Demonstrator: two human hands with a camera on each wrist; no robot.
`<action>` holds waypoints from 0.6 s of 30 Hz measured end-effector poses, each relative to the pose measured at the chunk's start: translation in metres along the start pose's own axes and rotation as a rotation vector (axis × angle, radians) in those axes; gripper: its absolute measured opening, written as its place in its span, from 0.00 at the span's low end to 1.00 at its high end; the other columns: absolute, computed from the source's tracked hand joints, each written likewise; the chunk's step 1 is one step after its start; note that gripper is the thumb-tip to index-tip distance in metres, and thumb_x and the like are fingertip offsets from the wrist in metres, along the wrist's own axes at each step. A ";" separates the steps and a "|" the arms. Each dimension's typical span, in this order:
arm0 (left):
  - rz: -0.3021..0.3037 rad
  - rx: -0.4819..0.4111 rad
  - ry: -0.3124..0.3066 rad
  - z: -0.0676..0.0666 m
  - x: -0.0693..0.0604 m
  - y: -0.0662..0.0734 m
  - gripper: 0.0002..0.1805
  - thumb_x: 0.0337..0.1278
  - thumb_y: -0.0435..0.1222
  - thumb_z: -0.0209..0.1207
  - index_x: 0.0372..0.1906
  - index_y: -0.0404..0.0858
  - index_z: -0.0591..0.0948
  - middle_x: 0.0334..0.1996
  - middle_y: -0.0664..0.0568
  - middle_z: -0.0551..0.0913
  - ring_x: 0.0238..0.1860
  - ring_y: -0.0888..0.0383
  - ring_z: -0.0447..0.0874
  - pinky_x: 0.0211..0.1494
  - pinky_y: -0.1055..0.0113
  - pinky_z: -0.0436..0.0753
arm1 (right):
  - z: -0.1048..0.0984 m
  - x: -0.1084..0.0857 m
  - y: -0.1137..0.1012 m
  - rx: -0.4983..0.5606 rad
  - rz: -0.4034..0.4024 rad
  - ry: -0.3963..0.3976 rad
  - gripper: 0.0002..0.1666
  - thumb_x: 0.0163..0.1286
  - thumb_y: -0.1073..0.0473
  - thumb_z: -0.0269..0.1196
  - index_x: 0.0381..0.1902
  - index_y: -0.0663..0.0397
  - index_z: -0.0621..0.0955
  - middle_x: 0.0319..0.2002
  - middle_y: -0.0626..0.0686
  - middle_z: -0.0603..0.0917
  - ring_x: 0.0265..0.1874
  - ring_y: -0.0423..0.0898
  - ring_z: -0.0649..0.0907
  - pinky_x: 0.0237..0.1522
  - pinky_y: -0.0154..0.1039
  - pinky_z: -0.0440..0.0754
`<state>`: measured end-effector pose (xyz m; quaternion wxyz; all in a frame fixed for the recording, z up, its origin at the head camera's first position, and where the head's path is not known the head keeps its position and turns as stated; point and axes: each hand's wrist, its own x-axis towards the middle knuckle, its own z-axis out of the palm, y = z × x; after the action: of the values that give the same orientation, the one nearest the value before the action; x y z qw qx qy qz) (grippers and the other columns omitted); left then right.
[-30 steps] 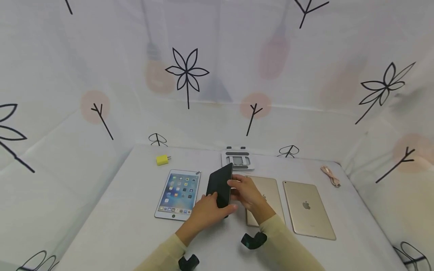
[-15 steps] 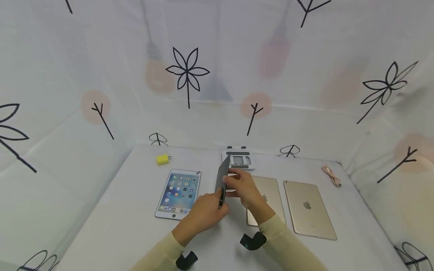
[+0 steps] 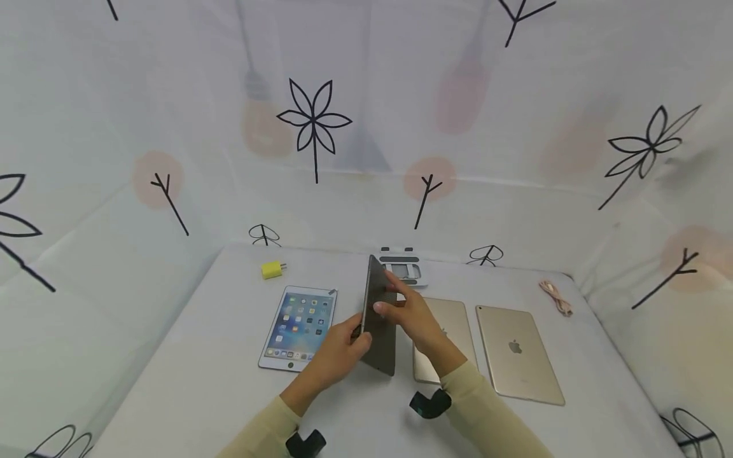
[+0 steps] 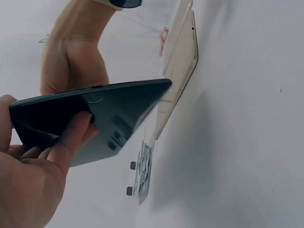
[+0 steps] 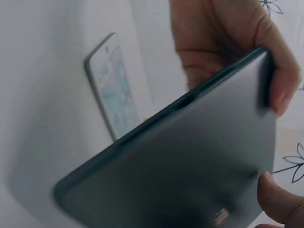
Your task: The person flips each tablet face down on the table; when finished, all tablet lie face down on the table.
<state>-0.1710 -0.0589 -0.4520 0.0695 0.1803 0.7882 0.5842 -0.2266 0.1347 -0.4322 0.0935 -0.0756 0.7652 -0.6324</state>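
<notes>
A dark tablet [image 3: 378, 331] is held up on edge above the table, its grey back turned toward the right. My left hand [image 3: 332, 356] grips its near left edge, thumb on the back; in the left wrist view the fingers [image 4: 71, 137] of that hand lie across the black screen beside the round home button. My right hand [image 3: 415, 318] holds the far right part, its thumb [image 5: 278, 194] against the grey back in the right wrist view. Its other fingers are partly hidden behind the tablet.
Left of the hands lies a white tablet [image 3: 300, 327] with a lit screen. Two gold tablets, one [image 3: 449, 312] partly behind the right arm and another [image 3: 518, 356], lie face down. A yellow charger [image 3: 272, 270], a folding stand [image 3: 409, 270] and a pink cable [image 3: 555, 298] sit farther back.
The dark tablet has turned from showing its black face to showing its grey back on the right. My left hand has shifted left along its edge; the right hand keeps hold.
</notes>
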 end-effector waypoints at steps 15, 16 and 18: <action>-0.081 -0.372 0.027 -0.014 -0.002 -0.014 0.38 0.74 0.36 0.53 0.83 0.45 0.51 0.57 0.36 0.83 0.51 0.54 0.85 0.53 0.66 0.83 | -0.031 0.003 0.026 0.001 0.073 -0.016 0.57 0.63 0.64 0.72 0.82 0.50 0.53 0.77 0.69 0.58 0.62 0.64 0.77 0.61 0.57 0.79; -0.092 -0.375 0.022 -0.014 -0.002 -0.016 0.39 0.74 0.36 0.53 0.83 0.44 0.50 0.58 0.35 0.83 0.51 0.54 0.86 0.55 0.64 0.83 | -0.031 0.003 0.027 -0.004 0.077 -0.021 0.57 0.63 0.65 0.72 0.82 0.52 0.54 0.77 0.69 0.58 0.61 0.64 0.78 0.60 0.56 0.79; -0.115 -0.356 0.013 -0.016 -0.002 -0.021 0.41 0.74 0.37 0.54 0.83 0.44 0.48 0.57 0.37 0.84 0.51 0.53 0.87 0.58 0.62 0.82 | -0.032 0.004 0.029 -0.029 0.085 -0.019 0.56 0.62 0.66 0.72 0.82 0.56 0.54 0.76 0.70 0.59 0.59 0.63 0.78 0.60 0.56 0.80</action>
<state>-0.1789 -0.0792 -0.4666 0.1284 0.1161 0.6818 0.7108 -0.2382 0.1699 -0.4551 0.1265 -0.0505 0.7758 -0.6161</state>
